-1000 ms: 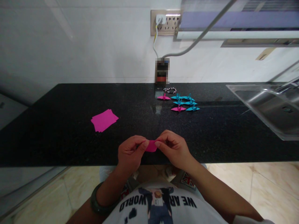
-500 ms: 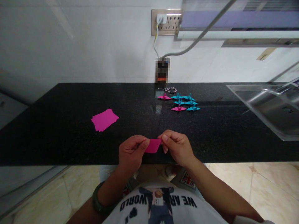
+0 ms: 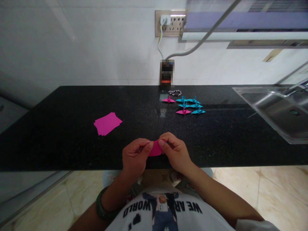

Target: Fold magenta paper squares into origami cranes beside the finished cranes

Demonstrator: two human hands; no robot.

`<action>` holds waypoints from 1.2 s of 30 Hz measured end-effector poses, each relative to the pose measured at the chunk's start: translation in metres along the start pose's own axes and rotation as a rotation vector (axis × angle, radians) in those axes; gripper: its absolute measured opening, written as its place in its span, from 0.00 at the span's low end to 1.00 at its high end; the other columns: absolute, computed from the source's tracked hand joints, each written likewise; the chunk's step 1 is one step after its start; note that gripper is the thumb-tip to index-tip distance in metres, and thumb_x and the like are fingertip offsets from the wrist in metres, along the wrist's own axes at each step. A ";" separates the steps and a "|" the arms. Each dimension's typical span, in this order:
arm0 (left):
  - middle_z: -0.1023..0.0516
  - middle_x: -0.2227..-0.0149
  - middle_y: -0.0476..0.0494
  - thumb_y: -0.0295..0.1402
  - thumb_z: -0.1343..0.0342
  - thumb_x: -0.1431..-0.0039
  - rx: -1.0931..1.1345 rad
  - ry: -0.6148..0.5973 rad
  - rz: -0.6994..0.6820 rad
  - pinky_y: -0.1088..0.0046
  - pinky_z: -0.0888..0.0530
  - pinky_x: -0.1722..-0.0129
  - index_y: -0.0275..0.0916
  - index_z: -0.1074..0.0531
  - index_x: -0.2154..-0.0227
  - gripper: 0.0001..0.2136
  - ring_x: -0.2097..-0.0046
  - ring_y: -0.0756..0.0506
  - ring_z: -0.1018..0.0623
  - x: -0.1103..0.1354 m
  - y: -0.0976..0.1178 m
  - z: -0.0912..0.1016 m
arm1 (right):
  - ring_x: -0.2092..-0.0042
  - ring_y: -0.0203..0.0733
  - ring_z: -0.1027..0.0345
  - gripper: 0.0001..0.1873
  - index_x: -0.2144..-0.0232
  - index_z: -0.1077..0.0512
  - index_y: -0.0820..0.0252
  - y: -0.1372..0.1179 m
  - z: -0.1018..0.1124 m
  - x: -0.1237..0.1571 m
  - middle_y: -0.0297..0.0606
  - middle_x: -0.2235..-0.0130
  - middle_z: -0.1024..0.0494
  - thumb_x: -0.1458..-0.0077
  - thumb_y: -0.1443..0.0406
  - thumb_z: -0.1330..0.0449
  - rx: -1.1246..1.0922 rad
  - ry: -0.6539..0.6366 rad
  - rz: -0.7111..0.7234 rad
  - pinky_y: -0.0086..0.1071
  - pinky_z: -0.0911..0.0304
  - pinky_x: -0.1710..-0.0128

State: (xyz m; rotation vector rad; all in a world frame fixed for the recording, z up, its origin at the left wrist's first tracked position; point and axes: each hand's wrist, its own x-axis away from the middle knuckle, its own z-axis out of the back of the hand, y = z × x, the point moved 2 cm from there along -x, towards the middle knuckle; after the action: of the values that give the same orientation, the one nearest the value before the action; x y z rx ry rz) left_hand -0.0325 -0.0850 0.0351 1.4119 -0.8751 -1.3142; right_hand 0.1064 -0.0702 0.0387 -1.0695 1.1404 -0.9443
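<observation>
A small pink sheet of folded paper (image 3: 156, 149) is held between both hands near the counter's front edge. My left hand (image 3: 136, 157) pinches its left end between thumb and fingers. At the opposite end, my right hand (image 3: 176, 152) grips the upper right corner, thumb lying on the paper's face. Fingers cover both ends, so the full outline of the sheet is hidden. Left of my hands lies a loose stack of pink paper (image 3: 107, 124) on the black counter (image 3: 72, 144).
Several folded paper cranes, blue (image 3: 198, 111) and pink (image 3: 183, 111), are grouped at the back centre-right. Behind them lie a beaded bracelet (image 3: 175, 93) and a blurred dark device (image 3: 166, 75) with cables against the wall. A steel sink (image 3: 286, 128) is set in at the right.
My right hand has shifted left along the paper, and its thumb now presses on the face rather than at the corner. The left hand has barely moved.
</observation>
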 end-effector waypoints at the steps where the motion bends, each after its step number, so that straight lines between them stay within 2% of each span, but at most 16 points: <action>1: 0.27 0.75 0.49 0.29 0.43 0.53 0.004 0.013 0.016 0.77 0.31 0.72 0.37 0.27 0.77 0.02 0.72 0.51 0.29 0.000 -0.001 0.000 | 0.68 0.34 0.39 0.09 0.75 0.31 0.60 0.001 -0.001 0.000 0.35 0.71 0.33 0.46 0.63 0.47 -0.003 0.014 -0.005 0.29 0.41 0.68; 8: 0.27 0.77 0.50 0.31 0.42 0.53 0.025 0.099 0.112 0.78 0.32 0.73 0.36 0.26 0.76 0.04 0.73 0.52 0.29 0.001 -0.006 -0.002 | 0.73 0.33 0.42 0.13 0.81 0.35 0.61 0.009 -0.007 0.000 0.32 0.76 0.36 0.46 0.63 0.47 0.109 0.183 0.020 0.28 0.45 0.72; 11: 0.28 0.77 0.50 0.32 0.42 0.54 0.056 0.112 0.149 0.77 0.32 0.73 0.36 0.26 0.76 0.04 0.74 0.52 0.30 0.000 -0.007 -0.004 | 0.74 0.32 0.45 0.15 0.83 0.38 0.61 0.013 -0.008 0.000 0.31 0.77 0.38 0.46 0.63 0.47 0.168 0.211 0.021 0.27 0.47 0.74; 15: 0.28 0.78 0.51 0.31 0.41 0.55 0.109 0.137 0.174 0.78 0.33 0.74 0.37 0.26 0.76 0.03 0.75 0.52 0.30 -0.001 -0.007 -0.005 | 0.73 0.33 0.44 0.14 0.80 0.39 0.60 0.015 -0.010 0.003 0.31 0.76 0.38 0.44 0.63 0.50 0.199 0.185 0.038 0.28 0.46 0.72; 21: 0.27 0.79 0.52 0.30 0.40 0.56 0.165 0.221 0.171 0.79 0.33 0.74 0.37 0.26 0.77 0.02 0.75 0.53 0.31 -0.003 -0.009 -0.004 | 0.66 0.35 0.40 0.07 0.70 0.35 0.60 0.018 -0.018 0.009 0.35 0.68 0.34 0.44 0.65 0.51 0.161 0.100 0.023 0.29 0.43 0.66; 24: 0.27 0.79 0.52 0.30 0.40 0.56 0.156 0.247 0.168 0.79 0.33 0.74 0.37 0.25 0.77 0.02 0.75 0.54 0.31 -0.003 -0.011 -0.003 | 0.69 0.35 0.41 0.09 0.74 0.36 0.60 0.020 -0.019 0.011 0.34 0.72 0.35 0.44 0.64 0.51 0.194 0.096 -0.017 0.28 0.45 0.69; 31: 0.26 0.78 0.51 0.31 0.39 0.57 0.211 0.267 0.208 0.78 0.32 0.73 0.36 0.26 0.77 0.04 0.75 0.53 0.30 -0.005 -0.013 -0.002 | 0.74 0.32 0.46 0.18 0.83 0.41 0.60 0.026 -0.013 0.011 0.31 0.78 0.41 0.43 0.61 0.52 0.300 0.099 -0.005 0.28 0.50 0.74; 34: 0.27 0.79 0.51 0.31 0.39 0.57 0.258 0.258 0.245 0.77 0.32 0.74 0.36 0.26 0.77 0.04 0.76 0.52 0.30 -0.006 -0.015 -0.003 | 0.75 0.32 0.45 0.19 0.83 0.40 0.61 0.030 -0.010 0.009 0.31 0.79 0.40 0.42 0.60 0.54 0.203 0.119 -0.038 0.28 0.49 0.74; 36: 0.27 0.79 0.51 0.31 0.39 0.57 0.269 0.243 0.270 0.77 0.33 0.74 0.36 0.26 0.77 0.04 0.76 0.53 0.30 -0.005 -0.015 -0.006 | 0.73 0.32 0.43 0.13 0.76 0.36 0.60 0.031 -0.012 0.007 0.31 0.76 0.36 0.45 0.59 0.50 0.060 0.114 -0.084 0.27 0.46 0.74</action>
State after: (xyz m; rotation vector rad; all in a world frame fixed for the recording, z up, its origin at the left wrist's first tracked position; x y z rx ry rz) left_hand -0.0294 -0.0755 0.0213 1.5581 -1.0612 -0.8256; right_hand 0.0973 -0.0716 0.0061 -1.0321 1.1599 -1.1104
